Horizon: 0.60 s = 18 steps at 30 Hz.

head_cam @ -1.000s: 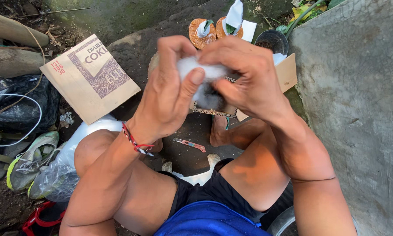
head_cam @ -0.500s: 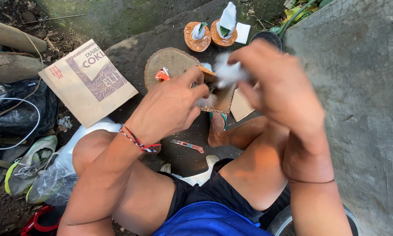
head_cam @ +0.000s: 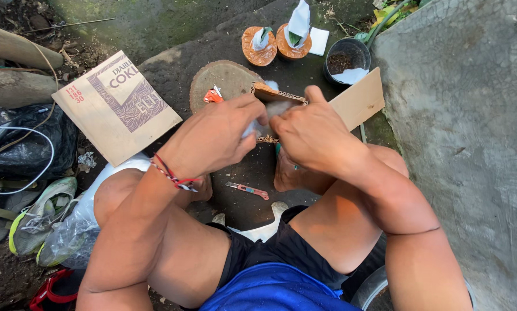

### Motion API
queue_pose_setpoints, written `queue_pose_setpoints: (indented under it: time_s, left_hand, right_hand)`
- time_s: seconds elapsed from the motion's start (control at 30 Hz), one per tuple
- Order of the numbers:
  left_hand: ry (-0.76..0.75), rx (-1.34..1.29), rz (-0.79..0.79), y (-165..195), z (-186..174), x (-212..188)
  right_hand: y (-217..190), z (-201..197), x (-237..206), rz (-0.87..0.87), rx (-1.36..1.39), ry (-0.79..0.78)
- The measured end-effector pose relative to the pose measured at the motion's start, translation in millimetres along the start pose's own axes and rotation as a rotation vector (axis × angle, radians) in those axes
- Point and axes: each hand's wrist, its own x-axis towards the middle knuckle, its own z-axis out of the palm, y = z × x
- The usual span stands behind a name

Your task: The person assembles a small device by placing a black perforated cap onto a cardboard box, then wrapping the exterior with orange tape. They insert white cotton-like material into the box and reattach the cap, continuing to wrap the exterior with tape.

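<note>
Together, the left hand point(head_cam: 215, 135) and the right hand point(head_cam: 313, 132) pinch a small wad of soft white tissue point(head_cam: 268, 111) between them, fingers clenched on it from both sides, so only a sliver of the wad shows in the gap between the thumbs. It is held in the air just above a little brown woven cardboard basket point(head_cam: 273, 95), which sits on the dark ground beside a round sawn wooden slice point(head_cam: 226, 80) carrying a small orange clip-like tool point(head_cam: 213, 95).

To my judgement, the work in hand is shaping or parting the tissue, and it goes best with short, even pulls close to the fingertips, both wrists kept level so the wad does not tear unevenly or drop into the dirt.

Around it lie a tan cardboard flap point(head_cam: 359, 98), a black plastic pot with soil and a white scrap point(head_cam: 346, 57), two orange-brown cups stuffed with white paper point(head_cam: 275, 41), a brown printed paper bag point(head_cam: 117, 106), and a slim pink-handled cutter point(head_cam: 247, 189) on the ground between the knees.
</note>
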Motion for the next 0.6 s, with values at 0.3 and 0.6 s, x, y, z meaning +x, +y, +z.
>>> queue_pose_setpoints:
  time_s: [0.3, 0.6]
  left_hand:
    - [0.358, -0.202, 0.146, 3.2, -29.1, -8.5]
    - [0.466, -0.402, -0.102, 8.2, -24.1, -1.4]
  right_hand:
    - [14.3, -29.6, -5.9, -0.073, 0.476, 0.382]
    - [29.0, -30.2, -8.8, -0.148, 0.553, 0.521]
